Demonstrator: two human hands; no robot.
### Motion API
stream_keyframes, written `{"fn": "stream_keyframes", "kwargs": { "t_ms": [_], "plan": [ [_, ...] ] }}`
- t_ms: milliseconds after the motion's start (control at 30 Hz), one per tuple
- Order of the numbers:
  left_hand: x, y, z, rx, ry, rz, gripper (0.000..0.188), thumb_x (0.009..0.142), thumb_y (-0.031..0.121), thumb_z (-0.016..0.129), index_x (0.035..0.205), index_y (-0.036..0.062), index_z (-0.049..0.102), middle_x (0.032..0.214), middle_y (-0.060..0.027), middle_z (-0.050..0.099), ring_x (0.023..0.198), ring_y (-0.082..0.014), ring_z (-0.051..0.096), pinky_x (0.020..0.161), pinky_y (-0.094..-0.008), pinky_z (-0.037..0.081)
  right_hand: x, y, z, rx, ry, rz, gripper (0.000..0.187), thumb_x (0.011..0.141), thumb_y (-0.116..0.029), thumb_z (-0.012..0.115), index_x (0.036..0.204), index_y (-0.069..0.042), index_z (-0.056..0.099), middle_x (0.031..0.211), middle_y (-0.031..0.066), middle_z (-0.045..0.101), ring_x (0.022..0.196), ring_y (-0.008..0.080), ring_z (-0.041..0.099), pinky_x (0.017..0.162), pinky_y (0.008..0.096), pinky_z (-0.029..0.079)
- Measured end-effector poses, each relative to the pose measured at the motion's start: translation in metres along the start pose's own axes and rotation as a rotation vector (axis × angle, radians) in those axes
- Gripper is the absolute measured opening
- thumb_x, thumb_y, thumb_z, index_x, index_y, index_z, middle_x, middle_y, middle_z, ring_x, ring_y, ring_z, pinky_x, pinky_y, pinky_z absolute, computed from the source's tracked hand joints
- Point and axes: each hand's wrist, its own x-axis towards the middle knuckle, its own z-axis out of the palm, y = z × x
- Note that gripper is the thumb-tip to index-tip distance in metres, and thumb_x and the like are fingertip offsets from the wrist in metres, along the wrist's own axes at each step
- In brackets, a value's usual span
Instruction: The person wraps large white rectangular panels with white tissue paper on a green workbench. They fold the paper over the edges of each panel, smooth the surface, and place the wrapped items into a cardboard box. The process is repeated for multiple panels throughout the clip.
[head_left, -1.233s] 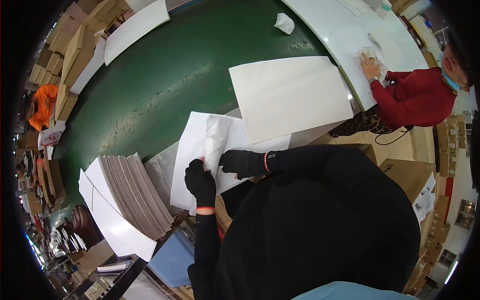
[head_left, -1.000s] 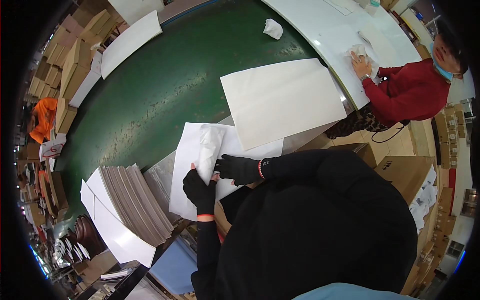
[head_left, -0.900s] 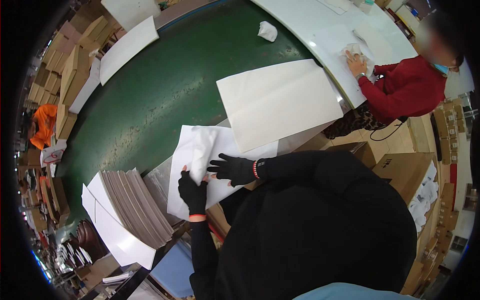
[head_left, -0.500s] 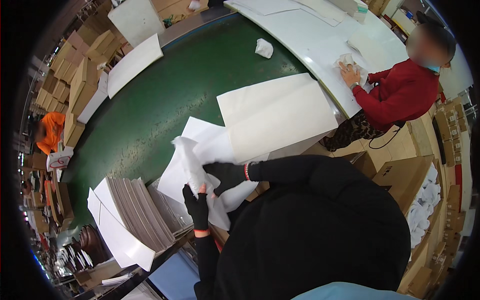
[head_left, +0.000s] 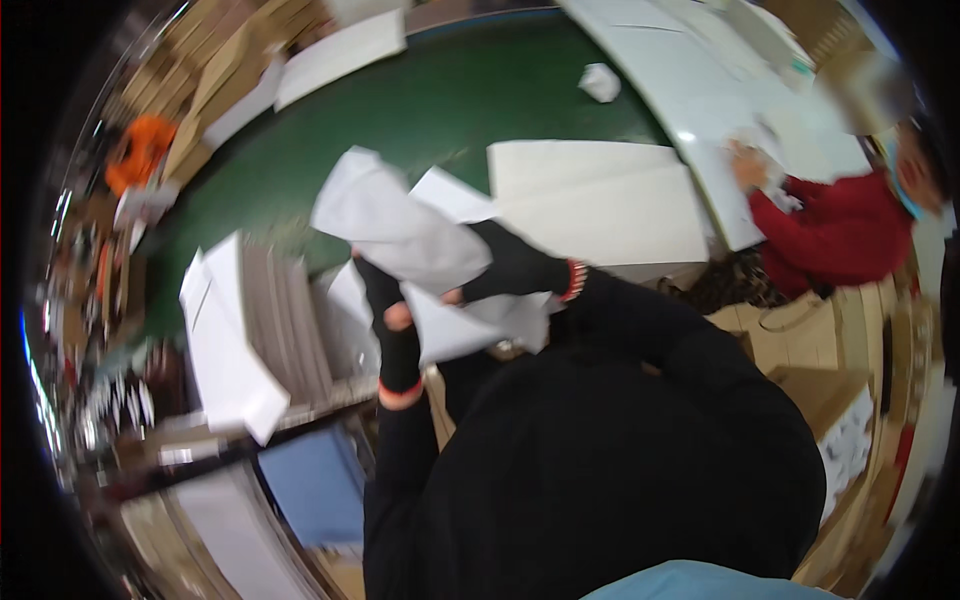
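A crumpled, folded sheet of white paper (head_left: pixel 405 225) is held up in front of my chest, above the near edge of the green table (head_left: pixel 420 90). My left hand (head_left: pixel 390 315), in a black fingerless glove, grips it from the lower left; the thumb shows. My right hand (head_left: pixel 515 265), gloved likewise, closes on it from the right, its fingers partly behind the paper. A loose flap hangs below both hands. Whether anything is wrapped inside cannot be seen. Flat white sheets (head_left: pixel 455 195) lie on the table behind the bundle.
A stack of grey boards (head_left: pixel 285 320) with white sheets stands at the left. A cream paper pile (head_left: pixel 600 195) lies right of my hands. Beyond it is a wrapped white lump (head_left: pixel 600 82). A co-worker in a red top (head_left: pixel 840 235) handles white paper at the white table (head_left: pixel 690 110).
Both hands have lifted the paper up off the sheets, and its upper end is now broader and more bunched. My view has turned, and the co-worker in red leans lower.
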Motion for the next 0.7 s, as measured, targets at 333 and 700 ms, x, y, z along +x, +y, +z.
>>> {"fn": "stream_keyframes", "kwargs": {
  "t_ms": [333, 700],
  "plan": [
    [0.018, 0.074, 0.018, -0.381, -0.013, -0.244, 0.071, 0.081, 0.015, 0.073, 0.14, 0.0018, 0.036, 0.113, -0.0099, 0.058, 0.104, -0.0186, 0.057, 0.089, -0.0323, 0.047, -0.037, -0.022, -0.01, -0.266, -0.195, 0.149, 0.063, 0.065, -0.019, 0.085, 0.12, -0.002, 0.06, 0.106, 0.0112, 0.068, 0.1, 0.0184, 0.063, 0.091, 0.0326, 0.046],
    [0.017, 0.081, 0.021, -0.278, 0.047, -0.248, 0.082, 0.081, 0.023, 0.07, 0.146, 0.0008, 0.025, 0.115, -0.013, 0.06, 0.099, -0.0199, 0.061, 0.093, -0.0343, 0.047, -0.04, 0.002, -0.026, -0.425, -0.111, 0.128, 0.078, 0.059, -0.026, 0.087, 0.125, 0.001, 0.054, 0.104, 0.018, 0.066, 0.097, 0.0263, 0.064, 0.088, 0.0343, 0.048]
  ]
}}
